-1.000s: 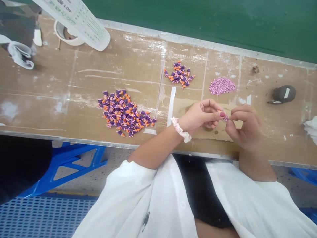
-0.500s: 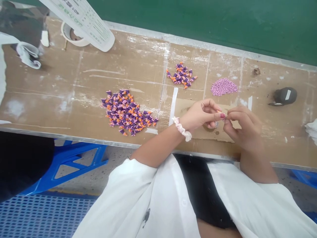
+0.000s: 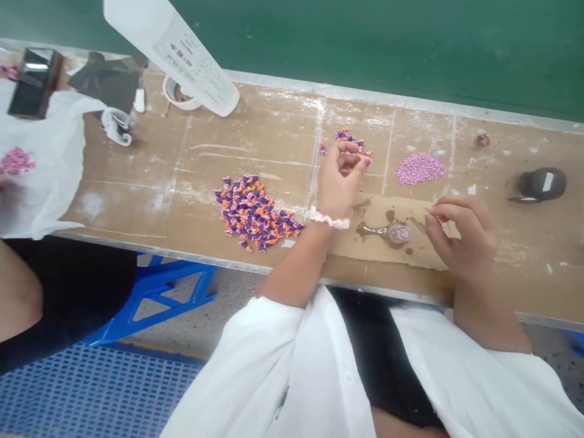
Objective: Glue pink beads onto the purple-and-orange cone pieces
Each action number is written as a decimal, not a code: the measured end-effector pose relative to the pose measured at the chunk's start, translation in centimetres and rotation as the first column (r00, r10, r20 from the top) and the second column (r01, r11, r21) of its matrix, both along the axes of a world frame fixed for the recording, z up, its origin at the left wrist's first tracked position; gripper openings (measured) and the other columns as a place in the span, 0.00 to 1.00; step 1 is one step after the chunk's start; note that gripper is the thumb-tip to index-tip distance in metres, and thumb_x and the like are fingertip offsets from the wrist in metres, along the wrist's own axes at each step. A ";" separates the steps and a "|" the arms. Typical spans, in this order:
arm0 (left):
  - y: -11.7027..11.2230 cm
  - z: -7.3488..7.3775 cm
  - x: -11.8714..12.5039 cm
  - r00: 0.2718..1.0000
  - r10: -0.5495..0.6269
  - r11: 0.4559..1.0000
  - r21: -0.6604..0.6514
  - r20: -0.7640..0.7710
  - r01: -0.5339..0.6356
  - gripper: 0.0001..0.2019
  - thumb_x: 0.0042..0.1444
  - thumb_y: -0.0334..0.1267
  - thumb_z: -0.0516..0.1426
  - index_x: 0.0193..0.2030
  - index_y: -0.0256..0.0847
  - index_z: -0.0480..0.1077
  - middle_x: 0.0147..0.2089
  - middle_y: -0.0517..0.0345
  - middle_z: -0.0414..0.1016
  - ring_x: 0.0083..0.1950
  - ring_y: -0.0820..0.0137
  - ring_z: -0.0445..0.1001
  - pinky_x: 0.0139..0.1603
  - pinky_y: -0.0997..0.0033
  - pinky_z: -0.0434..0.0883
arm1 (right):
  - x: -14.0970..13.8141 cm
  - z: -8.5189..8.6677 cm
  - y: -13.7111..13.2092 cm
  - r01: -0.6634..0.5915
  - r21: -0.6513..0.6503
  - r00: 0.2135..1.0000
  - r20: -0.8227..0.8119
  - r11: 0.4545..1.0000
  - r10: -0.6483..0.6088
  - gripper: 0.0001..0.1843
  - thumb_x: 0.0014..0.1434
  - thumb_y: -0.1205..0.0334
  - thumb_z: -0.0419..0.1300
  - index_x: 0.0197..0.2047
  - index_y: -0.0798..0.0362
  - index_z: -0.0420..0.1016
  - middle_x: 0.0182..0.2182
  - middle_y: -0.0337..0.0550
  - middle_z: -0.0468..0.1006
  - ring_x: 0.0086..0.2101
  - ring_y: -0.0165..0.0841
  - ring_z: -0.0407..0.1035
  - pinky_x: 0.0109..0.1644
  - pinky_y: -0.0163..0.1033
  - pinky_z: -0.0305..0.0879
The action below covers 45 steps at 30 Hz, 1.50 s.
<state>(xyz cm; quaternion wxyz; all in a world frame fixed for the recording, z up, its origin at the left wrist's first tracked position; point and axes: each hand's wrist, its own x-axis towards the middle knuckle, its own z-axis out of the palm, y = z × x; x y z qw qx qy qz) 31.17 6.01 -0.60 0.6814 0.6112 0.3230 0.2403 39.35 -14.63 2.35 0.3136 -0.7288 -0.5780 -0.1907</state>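
Observation:
My left hand (image 3: pixel 341 179), a pale scrunchie at its wrist, is over the small pile of purple-and-orange figures (image 3: pixel 343 135). Its thumb and fingers are curled together at the pile's near edge; whether a figure is between them is hidden. My right hand (image 3: pixel 463 234) hovers above the right end of a cardboard piece (image 3: pixel 365 252), thumb and forefinger pinched; anything in them is too small to make out. Between the hands, a small clear container (image 3: pixel 399 233) sits among wet brown spots. Beyond lies a heap of tiny pink beads (image 3: pixel 420 168).
A larger pile of purple-and-orange figures (image 3: pixel 255 213) lies left of my forearm. Farther left are a white bottle (image 3: pixel 196 67), a tape roll (image 3: pixel 171 91), a phone (image 3: pixel 34 82) and another person's knee (image 3: pixel 18 292). A dark rounded object (image 3: pixel 542 184) stands at the right.
My left hand has moved away from my right hand, up and left to the small pile. The clear container is now uncovered. The view has shifted left, showing more of the neighbouring place.

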 end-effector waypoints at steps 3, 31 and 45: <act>1.6 -1.0 0.3 0.994 0.058 0.913 0.409 -0.096 -0.014 0.10 0.61 0.34 0.59 0.49 0.48 0.69 0.51 0.57 0.77 0.55 0.67 0.72 0.59 0.62 0.70 | 0.0 0.2 0.1 -0.041 0.009 0.999 0.016 0.999 0.041 0.12 0.56 0.74 0.64 0.40 0.49 0.70 0.35 0.44 0.78 0.33 0.35 0.74 0.35 0.39 0.73; 3.8 1.5 -11.6 0.432 0.211 0.519 0.475 -0.877 0.711 0.09 0.64 0.31 0.50 0.40 0.35 0.72 0.47 0.37 0.76 0.53 0.49 0.71 0.50 0.52 0.64 | 0.7 -0.4 0.1 -0.037 0.108 0.991 0.132 0.994 0.023 0.12 0.54 0.73 0.65 0.37 0.46 0.70 0.30 0.41 0.79 0.28 0.34 0.75 0.27 0.37 0.70; -0.4 4.2 -3.7 0.852 -0.286 0.605 0.607 -0.439 0.516 0.09 0.67 0.35 0.45 0.37 0.40 0.63 0.40 0.50 0.74 0.41 0.68 0.70 0.48 0.65 0.67 | 7.2 -5.3 -1.4 0.340 -0.209 0.905 -0.190 0.917 -0.379 0.07 0.55 0.66 0.57 0.38 0.51 0.76 0.34 0.44 0.76 0.27 0.33 0.67 0.33 0.41 0.65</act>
